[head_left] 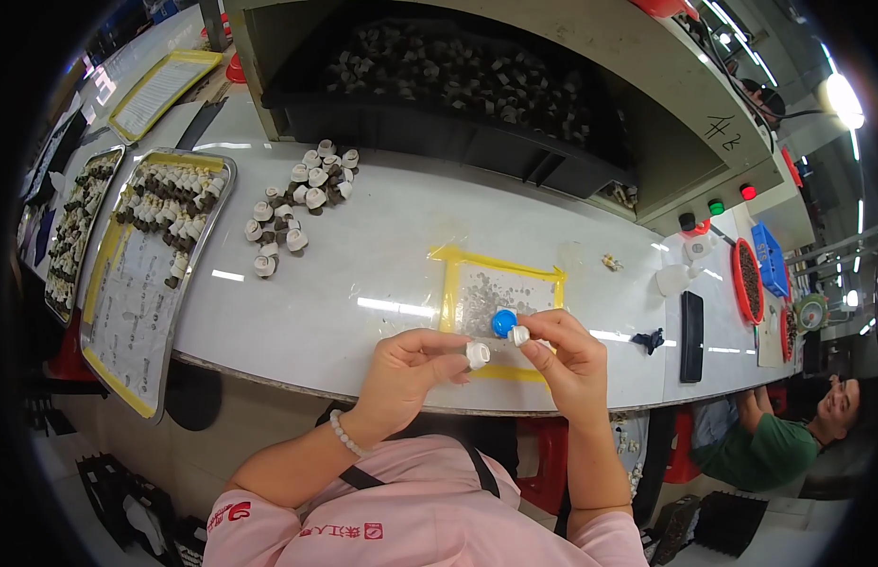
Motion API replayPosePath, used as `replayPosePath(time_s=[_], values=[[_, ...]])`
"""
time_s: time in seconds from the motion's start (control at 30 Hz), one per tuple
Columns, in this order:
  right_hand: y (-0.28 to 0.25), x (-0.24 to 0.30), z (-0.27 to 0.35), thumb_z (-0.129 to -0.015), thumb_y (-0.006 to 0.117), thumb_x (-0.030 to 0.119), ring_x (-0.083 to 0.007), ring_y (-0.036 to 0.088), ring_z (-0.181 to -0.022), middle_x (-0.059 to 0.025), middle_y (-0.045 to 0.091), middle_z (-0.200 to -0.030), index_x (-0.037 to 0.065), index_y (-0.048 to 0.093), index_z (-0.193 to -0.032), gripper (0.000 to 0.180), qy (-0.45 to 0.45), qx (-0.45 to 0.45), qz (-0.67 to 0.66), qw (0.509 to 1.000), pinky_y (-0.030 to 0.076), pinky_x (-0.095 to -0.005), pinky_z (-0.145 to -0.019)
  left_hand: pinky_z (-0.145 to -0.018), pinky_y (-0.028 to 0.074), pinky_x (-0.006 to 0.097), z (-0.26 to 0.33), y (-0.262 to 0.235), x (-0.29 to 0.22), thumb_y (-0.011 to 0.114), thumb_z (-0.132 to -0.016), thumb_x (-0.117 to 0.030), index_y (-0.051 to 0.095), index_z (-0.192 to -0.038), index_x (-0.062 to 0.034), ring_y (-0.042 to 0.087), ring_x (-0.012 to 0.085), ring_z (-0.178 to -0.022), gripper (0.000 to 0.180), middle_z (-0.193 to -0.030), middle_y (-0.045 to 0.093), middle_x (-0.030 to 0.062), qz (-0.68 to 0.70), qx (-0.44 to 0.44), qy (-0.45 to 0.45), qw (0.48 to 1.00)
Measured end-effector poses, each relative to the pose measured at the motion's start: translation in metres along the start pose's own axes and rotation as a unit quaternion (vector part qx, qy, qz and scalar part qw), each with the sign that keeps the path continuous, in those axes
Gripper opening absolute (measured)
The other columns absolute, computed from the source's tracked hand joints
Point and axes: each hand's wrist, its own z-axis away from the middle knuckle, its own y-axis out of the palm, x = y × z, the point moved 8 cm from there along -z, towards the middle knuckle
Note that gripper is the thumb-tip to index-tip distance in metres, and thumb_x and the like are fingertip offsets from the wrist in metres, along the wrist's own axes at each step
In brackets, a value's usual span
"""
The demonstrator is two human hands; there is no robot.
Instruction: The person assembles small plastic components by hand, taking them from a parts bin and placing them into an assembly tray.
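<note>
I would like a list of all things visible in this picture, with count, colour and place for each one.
small white cap-shaped part: one, white, in the left hand's fingertips
second small white part: one, white, in the right hand's fingertips
round blue piece: one, blue, touching the right hand's fingers
yellow-taped square mat: one, clear with yellow border, on the table under the hands
pile of white and dark small parts: many, loose on the white table
metal trays of parts: two, silver, at the left
black bin of dark parts: one, under the machine hood
black flat phone-like slab: one, at the right
left hand: pinching
right hand: pinching
</note>
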Motion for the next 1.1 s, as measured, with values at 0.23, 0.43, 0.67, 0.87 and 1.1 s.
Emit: replayPosePath(time_s=[0.23,0.43,0.67,0.87,1.1], values=[[0.017,0.004,0.004,-0.081,0.066,0.001,-0.0167,0.058,-0.088,-0.0097,0.063,-0.094,-0.002,0.065,-0.105,0.025,0.019,0.047,-0.068,0.996,0.045,-0.0264,-0.079,-0.073,0.055,0.031,0.0,0.0,0.0,0.061,-0.083,0.005,0.062,-0.105,0.0025,0.064,0.0201,-0.087,0.022,-0.1,0.065,0.0161,-0.002,-0.007,0.0,1.0],[0.022,0.008,0.003,-0.079,0.068,0.003,-0.0175,0.06,-0.084,-0.0099,0.063,-0.091,0.0,0.066,-0.105,0.026,-0.002,0.065,-0.004,0.998,0.046,-0.0259,-0.074,-0.072,0.055,0.03,0.0,0.0,-0.001,0.061,-0.083,0.006,0.062,-0.105,0.0034,0.063,0.0195,-0.085,0.022,-0.101,0.065,0.0162,0.0,0.003,0.01,1.0],[0.026,0.011,0.007,-0.078,0.069,0.003,-0.0162,0.061,-0.08,-0.0095,0.064,-0.089,0.001,0.068,-0.103,0.024,-0.006,0.073,0.028,0.997,0.047,-0.0248,-0.069,-0.068,0.054,0.027,0.004,-0.004,0.003,0.06,-0.083,0.008,0.064,-0.101,0.0046,0.062,0.018,-0.082,0.019,-0.1,0.065,0.0157,-0.026,-0.012,0.012,1.0],[0.029,0.001,0.009,-0.079,0.068,0.003,-0.0146,0.06,-0.079,-0.0086,0.065,-0.089,0.002,0.068,-0.103,0.024,0.027,0.081,0.011,0.996,0.046,-0.0238,-0.069,-0.065,0.051,0.023,0.002,-0.003,0.002,0.062,-0.084,0.003,0.066,-0.101,0.0021,0.061,0.0115,-0.071,0.017,-0.087,0.066,0.0082,-0.026,-0.022,0.002,0.999],[0.029,-0.012,0.008,-0.078,0.07,0.002,-0.0112,0.055,-0.077,-0.0064,0.062,-0.087,0.0,0.067,-0.105,0.027,0.05,0.072,-0.045,0.995,0.042,-0.0215,-0.067,-0.062,0.05,0.023,-0.004,0.002,-0.001,0.063,-0.085,-0.004,0.064,-0.098,0.0013,0.06,0.0116,-0.07,0.013,-0.084,0.065,0.0063,-0.007,-0.009,-0.041,0.999]])
